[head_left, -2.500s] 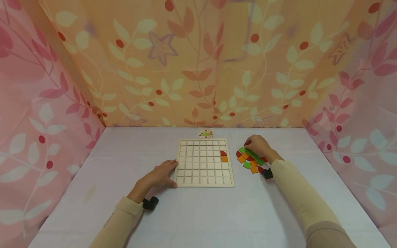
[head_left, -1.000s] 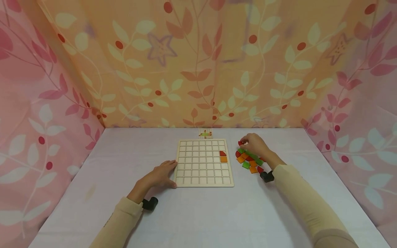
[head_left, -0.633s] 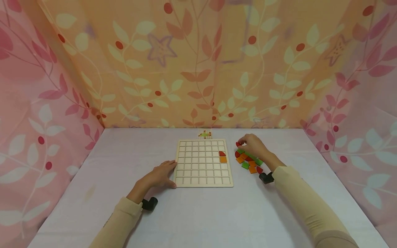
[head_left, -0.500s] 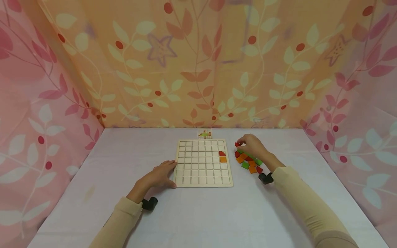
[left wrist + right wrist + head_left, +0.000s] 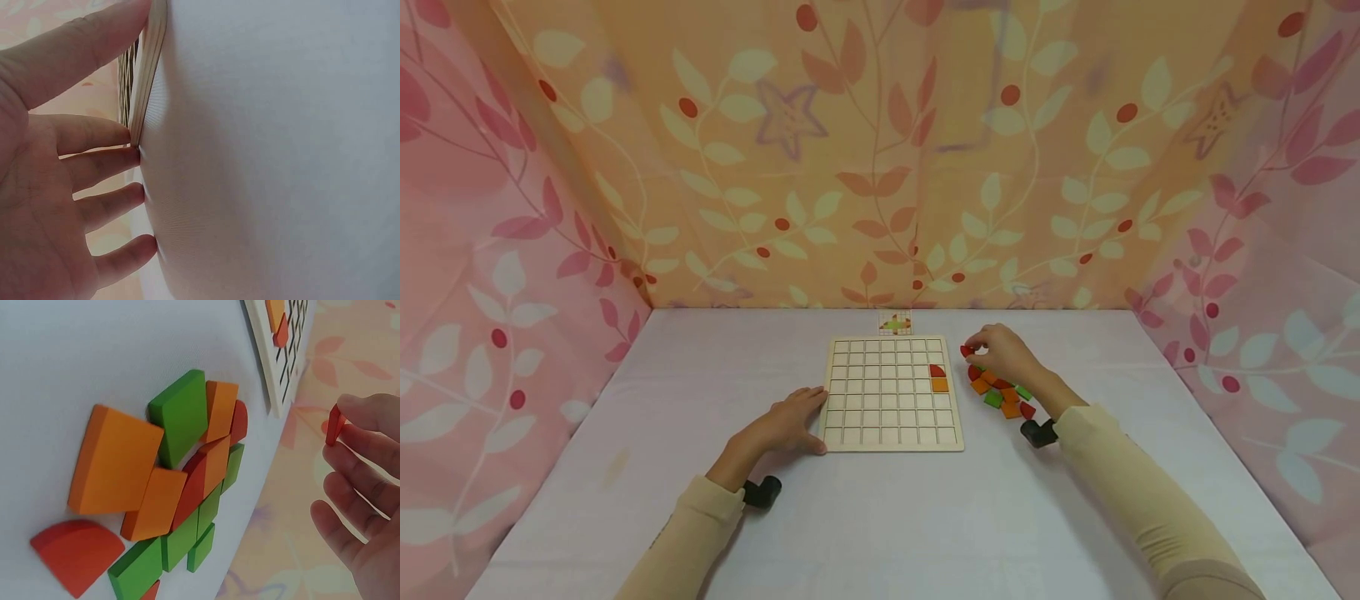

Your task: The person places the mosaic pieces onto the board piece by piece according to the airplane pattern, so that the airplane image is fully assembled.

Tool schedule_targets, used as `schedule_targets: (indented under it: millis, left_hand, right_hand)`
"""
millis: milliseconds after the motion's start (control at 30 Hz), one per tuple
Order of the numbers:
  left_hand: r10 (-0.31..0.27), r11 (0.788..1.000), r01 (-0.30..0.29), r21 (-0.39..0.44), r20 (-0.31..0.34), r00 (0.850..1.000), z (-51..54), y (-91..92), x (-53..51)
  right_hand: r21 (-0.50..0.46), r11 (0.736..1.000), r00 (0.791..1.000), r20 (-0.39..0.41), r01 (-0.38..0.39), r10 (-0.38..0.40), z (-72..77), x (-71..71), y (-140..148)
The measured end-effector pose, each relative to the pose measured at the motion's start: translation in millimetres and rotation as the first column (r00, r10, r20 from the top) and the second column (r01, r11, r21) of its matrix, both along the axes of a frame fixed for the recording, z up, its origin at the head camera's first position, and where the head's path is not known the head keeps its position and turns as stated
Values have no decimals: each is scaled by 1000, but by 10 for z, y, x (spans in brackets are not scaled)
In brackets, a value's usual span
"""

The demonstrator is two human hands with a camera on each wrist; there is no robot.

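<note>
I observed a red piece (image 5: 335, 424) pinched between the thumb and fingertips of the right hand (image 5: 1009, 354). It was off the board, just beyond its right edge, and the right wrist view showed it lifted clear of the tabletop (image 5: 880, 525). The remaining fingers of that hand were loosely bent.

Below and beside that hand lay a loose heap of flat pieces: orange squares (image 5: 119, 462), green squares (image 5: 181, 419) and red quarter-rounds (image 5: 78, 556), several touching or overlapping. The hand hid part of the heap from my head view.

The wooden board (image 5: 880, 417), marked out in a grid, lay flat to the left of the heap. I noted two pieces in its rightmost column: a red quarter-round piece (image 5: 937, 371) in the third row from the far edge, and an orange square piece (image 5: 939, 385) directly below it in the fourth.

The left hand (image 5: 786, 421) was spread, fingers extended, gripping nothing; its fingertips and thumb touched the board's left side.

A small patterned card (image 5: 895, 323) lay just past the board's far edge. Behind the tabletop I recorded a leaf-printed orange curtain (image 5: 730, 200).
</note>
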State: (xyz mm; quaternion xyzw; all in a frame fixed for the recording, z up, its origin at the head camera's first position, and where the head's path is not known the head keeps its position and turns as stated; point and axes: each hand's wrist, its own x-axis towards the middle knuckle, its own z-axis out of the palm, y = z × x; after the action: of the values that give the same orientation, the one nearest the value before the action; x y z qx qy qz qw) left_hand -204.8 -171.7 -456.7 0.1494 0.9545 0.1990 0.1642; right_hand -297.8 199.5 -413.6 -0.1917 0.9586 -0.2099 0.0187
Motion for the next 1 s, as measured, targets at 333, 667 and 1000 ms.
schedule_targets:
  millis: [333, 667, 1000]
  left_hand:
    - [2, 1000, -2, 1, 2, 1000, -6, -9, -6]
    - [6, 1000, -6, -2, 5, 1000, 5, 6, -9]
    - [7, 1000, -7, 1, 8, 1000, 8, 4, -2]
  right_hand:
    - [-8, 1000, 1000, 17, -18, 18, -1, 9, -53]
    - [-23, 999, 999, 7, -49, 49, 5, 60, -114]
    - [-22, 997, 996, 59, -67, 69, -10, 112, -173]
